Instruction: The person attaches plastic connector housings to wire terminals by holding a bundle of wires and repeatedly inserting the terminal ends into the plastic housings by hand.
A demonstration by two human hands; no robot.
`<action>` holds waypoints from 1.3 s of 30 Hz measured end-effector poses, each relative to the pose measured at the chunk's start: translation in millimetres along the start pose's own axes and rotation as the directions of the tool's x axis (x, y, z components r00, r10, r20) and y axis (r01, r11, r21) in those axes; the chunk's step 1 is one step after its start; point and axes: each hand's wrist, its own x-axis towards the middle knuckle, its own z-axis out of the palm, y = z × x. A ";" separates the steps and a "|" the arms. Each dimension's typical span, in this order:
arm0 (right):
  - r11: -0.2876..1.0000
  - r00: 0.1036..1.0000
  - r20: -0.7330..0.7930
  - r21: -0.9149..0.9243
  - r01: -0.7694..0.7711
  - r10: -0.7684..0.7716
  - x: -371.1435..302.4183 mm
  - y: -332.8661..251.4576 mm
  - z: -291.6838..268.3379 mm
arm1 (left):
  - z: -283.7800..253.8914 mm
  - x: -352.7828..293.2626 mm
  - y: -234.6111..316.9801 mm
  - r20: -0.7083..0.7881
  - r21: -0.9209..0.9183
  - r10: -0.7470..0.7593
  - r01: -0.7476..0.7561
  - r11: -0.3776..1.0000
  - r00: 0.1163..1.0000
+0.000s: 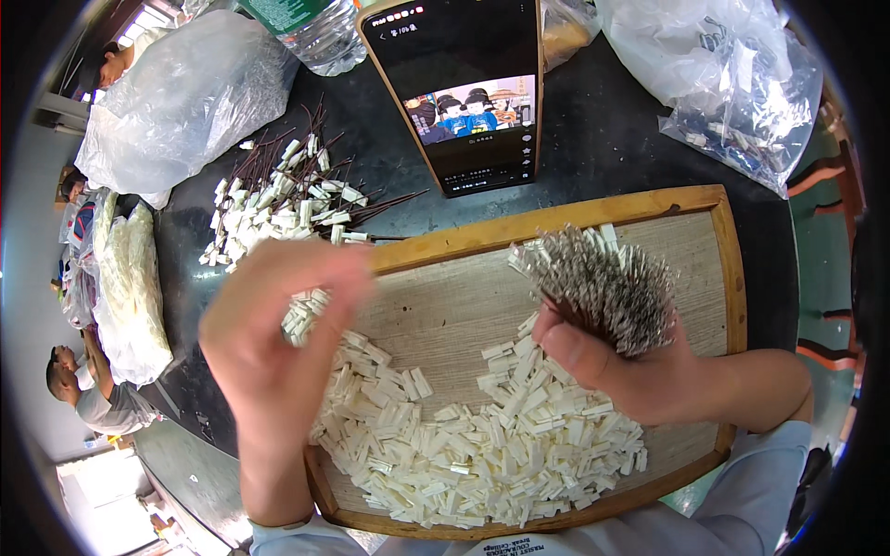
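Note:
My right hand is wrapped round a thick bundle of thin dark wires with bare metal terminal ends. A few white plastic connector housings show at the bundle's far side. Over the left part of the wooden-framed tray, my left hand is raised, fingers curled toward the thumb and smeared by motion. Several small white housings show in the gap of its curl; whether they are in the palm or behind it I cannot tell. A wide heap of loose white connector housings covers the tray's near half.
Dark wires tipped with white housings lie piled on the black table, beyond the tray's left side. A phone stands behind the tray, a large water bottle beside it. Plastic bags flank them. Other people sit far left.

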 end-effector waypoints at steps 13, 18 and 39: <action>0.989 0.997 -0.025 0.133 -0.065 0.069 -0.1 -3.5 1.5 | 38.3 -24.1 23.4 0.594 0.144 0.185 -0.330 0.933 0.783; 0.998 0.998 -0.041 0.021 -0.053 0.054 0.7 -4.6 -1.2 | 39.5 -25.7 16.7 0.592 0.092 0.294 -0.425 0.900 0.751; 0.999 0.999 -0.051 0.052 0.000 0.003 -2.4 -2.3 1.2 | 25.8 -23.9 8.7 0.462 -0.807 -0.144 0.482 0.341 0.875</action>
